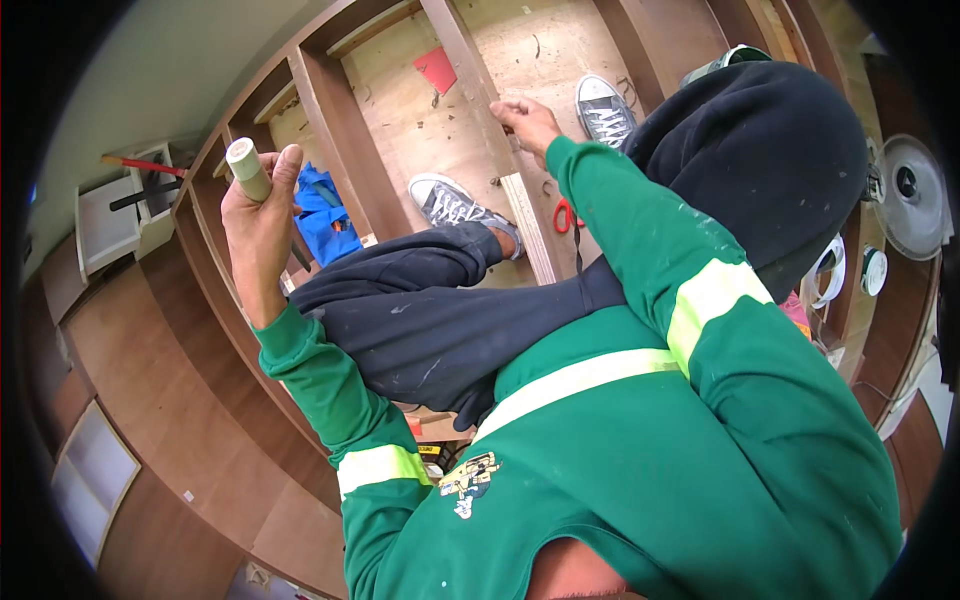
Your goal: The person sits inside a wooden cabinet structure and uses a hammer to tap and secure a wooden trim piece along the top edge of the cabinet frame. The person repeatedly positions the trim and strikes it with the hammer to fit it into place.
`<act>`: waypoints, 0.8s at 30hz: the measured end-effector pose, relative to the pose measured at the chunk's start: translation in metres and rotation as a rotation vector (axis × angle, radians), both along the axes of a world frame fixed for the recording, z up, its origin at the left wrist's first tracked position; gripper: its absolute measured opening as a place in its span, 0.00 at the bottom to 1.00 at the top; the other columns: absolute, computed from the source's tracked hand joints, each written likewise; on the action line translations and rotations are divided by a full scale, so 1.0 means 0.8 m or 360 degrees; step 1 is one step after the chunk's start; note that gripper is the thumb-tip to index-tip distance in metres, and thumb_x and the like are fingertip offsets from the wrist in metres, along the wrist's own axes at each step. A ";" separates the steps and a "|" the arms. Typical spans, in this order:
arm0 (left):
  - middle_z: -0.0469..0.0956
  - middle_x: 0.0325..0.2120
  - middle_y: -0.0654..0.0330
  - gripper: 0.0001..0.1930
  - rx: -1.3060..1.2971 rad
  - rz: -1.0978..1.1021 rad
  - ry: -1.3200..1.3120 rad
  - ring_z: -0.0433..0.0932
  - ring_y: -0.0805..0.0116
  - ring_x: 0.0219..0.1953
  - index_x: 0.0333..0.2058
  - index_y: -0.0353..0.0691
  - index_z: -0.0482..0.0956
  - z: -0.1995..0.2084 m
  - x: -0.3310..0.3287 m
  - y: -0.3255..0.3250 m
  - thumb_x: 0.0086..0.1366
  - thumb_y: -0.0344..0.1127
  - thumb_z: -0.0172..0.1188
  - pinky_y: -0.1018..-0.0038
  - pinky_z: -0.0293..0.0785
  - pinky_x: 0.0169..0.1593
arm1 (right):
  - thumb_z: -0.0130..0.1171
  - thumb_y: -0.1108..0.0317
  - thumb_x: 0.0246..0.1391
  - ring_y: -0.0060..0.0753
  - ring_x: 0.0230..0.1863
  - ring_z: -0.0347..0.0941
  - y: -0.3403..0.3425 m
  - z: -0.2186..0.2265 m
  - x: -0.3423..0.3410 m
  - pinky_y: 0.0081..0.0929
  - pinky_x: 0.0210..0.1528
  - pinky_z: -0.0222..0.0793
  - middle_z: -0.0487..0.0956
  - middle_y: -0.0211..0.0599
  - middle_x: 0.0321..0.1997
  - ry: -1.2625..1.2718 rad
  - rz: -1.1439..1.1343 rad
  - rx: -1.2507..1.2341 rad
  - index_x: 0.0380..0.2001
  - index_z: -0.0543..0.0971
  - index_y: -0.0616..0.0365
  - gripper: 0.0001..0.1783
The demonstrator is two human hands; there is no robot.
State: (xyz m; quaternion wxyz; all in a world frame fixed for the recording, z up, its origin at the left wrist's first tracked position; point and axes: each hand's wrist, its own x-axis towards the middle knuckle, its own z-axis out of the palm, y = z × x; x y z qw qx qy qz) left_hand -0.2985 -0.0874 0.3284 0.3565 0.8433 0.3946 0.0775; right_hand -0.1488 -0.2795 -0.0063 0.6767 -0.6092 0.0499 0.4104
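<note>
Person sits inside a wooden cabinet frame [330, 120] laid flat, legs across the plywood back panel [440, 150]. Green sleeves with pale bands, dark trousers, grey sneakers.

Left hand [262, 215] is raised at left, fingers wrapped closed around a pale cylinder [247, 168], perhaps a tube or handle; its upper end stands clear above the fist. Blue cloth [325, 210] lies just beyond that hand, in the frame's left bay.

Right hand [527, 120] reaches far across, fingers curled narrow onto the divider board [470, 70]. What it pinches is too small to tell. A light wood strip [530, 225] lies near the right sneaker; red-handled scissors [567, 215] sit beside it.

Judgement: the right hand's work at the divider wants a steady brace. Keeping the cylinder upright and well off the panel should avoid a slip or smear.
</note>
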 end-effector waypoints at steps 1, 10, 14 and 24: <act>0.72 0.22 0.69 0.18 0.0018 -0.0007 -0.0014 0.70 0.80 0.24 0.35 0.36 0.82 0.000 0.000 -0.001 0.67 0.49 0.68 0.79 0.69 0.28 | 0.70 0.54 0.58 0.23 0.37 0.79 -0.004 0.001 -0.009 0.25 0.42 0.76 0.85 0.35 0.38 0.0037 -0.0033 0.0017 0.44 0.83 0.62 0.22; 0.74 0.22 0.68 0.18 0.0015 -0.0030 0.0061 0.71 0.79 0.24 0.35 0.37 0.81 -0.002 0.020 -0.006 0.67 0.48 0.68 0.79 0.69 0.28 | 0.74 0.52 0.52 0.24 0.37 0.78 0.073 -0.006 0.074 0.27 0.43 0.75 0.85 0.33 0.35 -0.0271 -0.0175 -0.0089 0.36 0.85 0.61 0.21; 0.74 0.22 0.68 0.18 0.0002 -0.0061 0.0071 0.71 0.79 0.24 0.35 0.37 0.81 -0.010 0.026 -0.005 0.67 0.49 0.68 0.79 0.69 0.28 | 0.73 0.53 0.53 0.25 0.35 0.78 0.091 -0.011 0.099 0.28 0.40 0.76 0.84 0.34 0.36 -0.0128 -0.0255 0.0032 0.40 0.84 0.61 0.22; 0.74 0.22 0.69 0.17 0.0034 -0.0090 0.0117 0.71 0.81 0.24 0.35 0.37 0.81 -0.001 0.031 -0.009 0.67 0.48 0.68 0.80 0.70 0.29 | 0.71 0.51 0.57 0.26 0.52 0.67 -0.004 0.044 0.040 0.38 0.54 0.63 0.76 0.26 0.52 0.0611 0.0244 0.0025 0.61 0.74 0.38 0.30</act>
